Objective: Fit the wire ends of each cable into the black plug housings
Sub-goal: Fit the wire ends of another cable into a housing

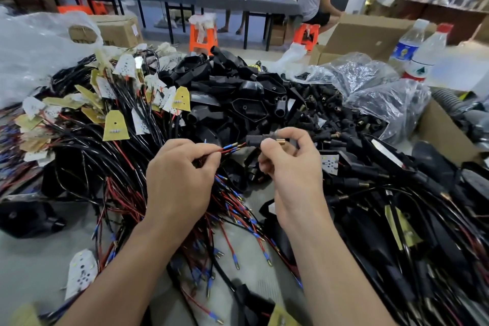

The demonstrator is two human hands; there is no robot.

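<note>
Left hand [180, 180] fingers pinch wire ends [230, 147]; right hand [291, 167] fingers grip black plug housing [255, 139].

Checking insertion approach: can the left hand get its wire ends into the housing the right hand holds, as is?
Probably yes. The left hand pinches the wire ends, tips aimed at the black plug housing in the right hand; nothing lies between them.

The left hand [177, 180] pinches red wire ends [230, 147], their brass tips at the mouth of a black plug housing [255, 139] gripped by the right hand [291, 167]. Cables [127, 140] and housings [238, 92] are heaped on the desk [34, 259].
</note>
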